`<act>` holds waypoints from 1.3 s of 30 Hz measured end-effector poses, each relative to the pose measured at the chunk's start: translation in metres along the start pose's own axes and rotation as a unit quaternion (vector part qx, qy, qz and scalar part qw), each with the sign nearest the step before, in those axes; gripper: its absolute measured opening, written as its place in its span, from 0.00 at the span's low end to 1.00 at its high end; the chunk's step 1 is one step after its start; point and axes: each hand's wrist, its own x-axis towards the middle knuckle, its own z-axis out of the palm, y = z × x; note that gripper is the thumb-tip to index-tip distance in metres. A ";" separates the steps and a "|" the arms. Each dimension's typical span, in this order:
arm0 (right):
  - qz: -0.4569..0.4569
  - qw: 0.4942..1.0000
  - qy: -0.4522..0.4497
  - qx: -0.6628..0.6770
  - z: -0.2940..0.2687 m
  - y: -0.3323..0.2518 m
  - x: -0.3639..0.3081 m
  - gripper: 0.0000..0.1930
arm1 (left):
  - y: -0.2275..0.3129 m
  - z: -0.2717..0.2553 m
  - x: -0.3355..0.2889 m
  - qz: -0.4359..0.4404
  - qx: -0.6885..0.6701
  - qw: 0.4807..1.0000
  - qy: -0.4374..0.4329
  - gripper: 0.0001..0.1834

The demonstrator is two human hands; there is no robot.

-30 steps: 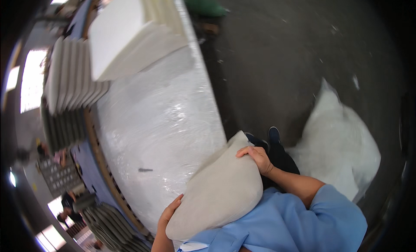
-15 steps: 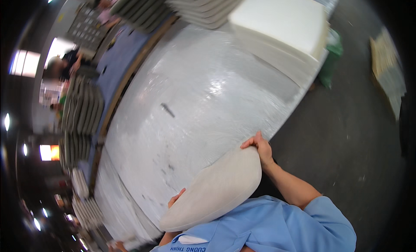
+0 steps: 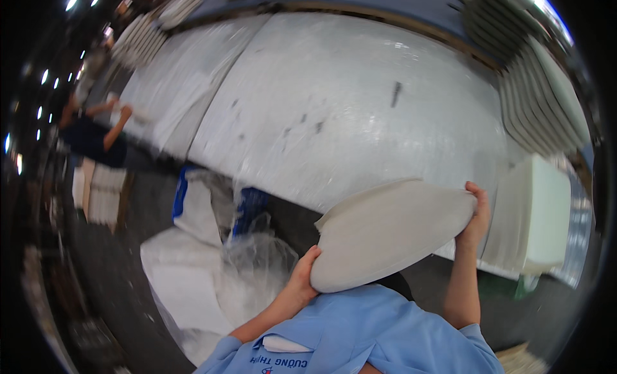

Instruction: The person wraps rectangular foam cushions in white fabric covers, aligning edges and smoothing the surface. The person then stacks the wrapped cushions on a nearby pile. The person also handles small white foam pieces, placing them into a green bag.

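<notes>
A pale beige cushion (image 3: 392,236), curved and with a seam along its edge, is held in front of my chest near the table's front edge. My left hand (image 3: 303,277) grips its left end, thumb on the upper face. At the opposite end, my right hand (image 3: 475,216) has its fingers wrapped round the edge. The undersides of the cushion and some fingers are hidden.
A table covered in clear plastic film (image 3: 283,129) spreads ahead. Stacked grey cushions (image 3: 536,97) and a white foam block (image 3: 546,213) stand at right. A large bag with white pieces (image 3: 193,284) sits at lower left. Another person (image 3: 96,136) works at far left.
My view has swung to the left, bringing the bag and the other person into sight. The cushion stays in both hands and now shows more of its broad face.
</notes>
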 end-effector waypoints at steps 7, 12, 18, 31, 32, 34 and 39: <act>-0.128 0.922 -0.129 -0.342 0.053 -0.018 0.047 0.18 | -0.007 0.059 -0.083 0.009 0.085 0.992 -0.093 0.47; -0.227 0.747 -0.219 -0.585 0.117 -0.035 0.048 0.20 | -0.015 0.028 -0.059 0.190 0.294 0.930 -0.115 0.59; -0.235 0.499 -0.515 -0.656 0.235 -0.056 0.025 0.21 | -0.014 0.012 -0.029 0.327 0.350 0.878 0.003 0.47; -0.181 0.044 -0.873 -0.450 0.302 0.284 -0.117 0.28 | -0.038 0.041 -0.032 0.371 0.468 0.802 0.007 0.45; -0.165 0.009 -0.856 -0.490 0.300 0.299 -0.120 0.28 | -0.043 0.040 -0.029 0.377 0.452 0.808 0.011 0.44; -0.148 -0.015 -0.825 -0.545 0.302 0.316 -0.131 0.26 | -0.056 0.037 -0.022 0.392 0.417 0.819 0.027 0.43; -0.146 0.037 -0.780 -0.608 0.285 0.321 -0.134 0.19 | -0.100 0.013 0.003 0.413 0.257 0.874 -0.020 0.45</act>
